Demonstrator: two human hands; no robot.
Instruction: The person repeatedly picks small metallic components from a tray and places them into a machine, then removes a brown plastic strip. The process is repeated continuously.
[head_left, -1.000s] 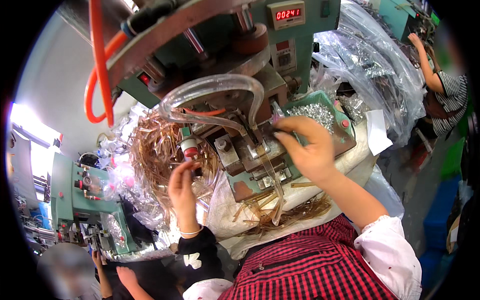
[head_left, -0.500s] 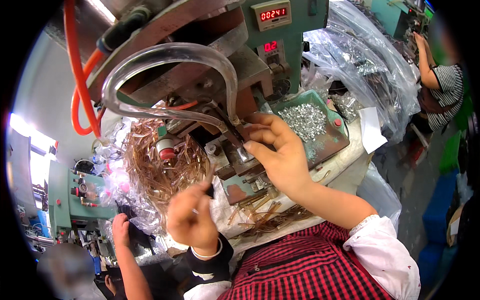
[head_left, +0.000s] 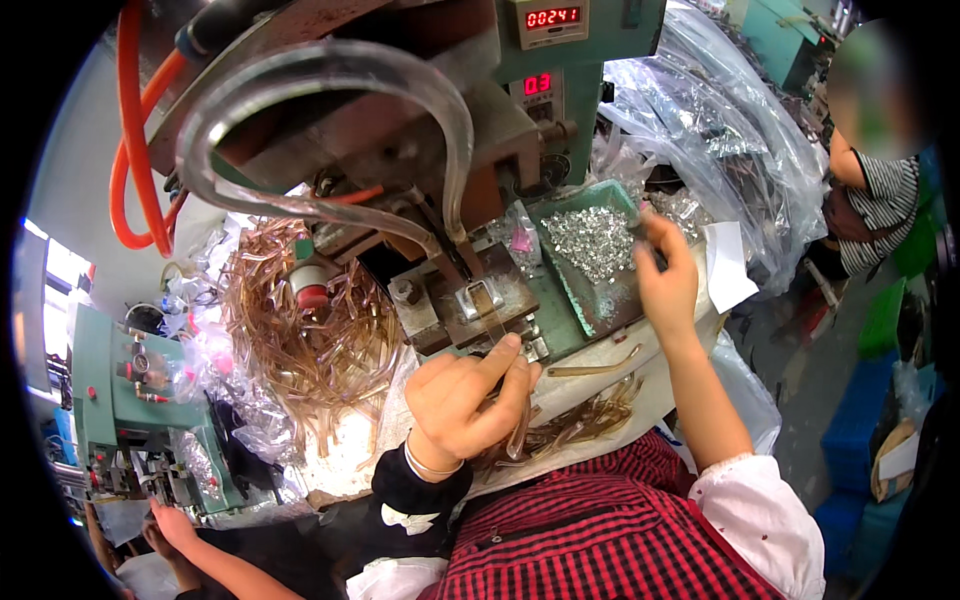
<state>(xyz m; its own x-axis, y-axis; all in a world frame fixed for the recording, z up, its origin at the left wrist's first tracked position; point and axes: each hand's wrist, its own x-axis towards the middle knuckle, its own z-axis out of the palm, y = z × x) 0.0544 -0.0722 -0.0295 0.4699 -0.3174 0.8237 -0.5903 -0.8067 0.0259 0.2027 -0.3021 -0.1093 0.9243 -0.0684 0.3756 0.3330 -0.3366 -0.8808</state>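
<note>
Now, lower left of the green tray (head_left: 575,302), our left hand (head_left: 465,400) pinches a slim, translucent amber strip (head_left: 498,319); by the tray's right edge our right hand (head_left: 668,285) curls, its hold unclear to us.

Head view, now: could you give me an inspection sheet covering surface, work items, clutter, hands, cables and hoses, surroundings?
Surface: off-white sheeting, with loose tubing offcuts on it.
Work items: amber strip running from the metal die; small silver pieces in a green tray.
Clutter: large amber tubing heap left of the die.
Hands: left hand pinches the strip; right hand is at the tray's right side, its grip unclear.
Cables and hoses: clear hose loops before the press; orange hose hangs upper left.
Surroundings: co-worker in striped top at right; another person's forearm lower left.
</note>
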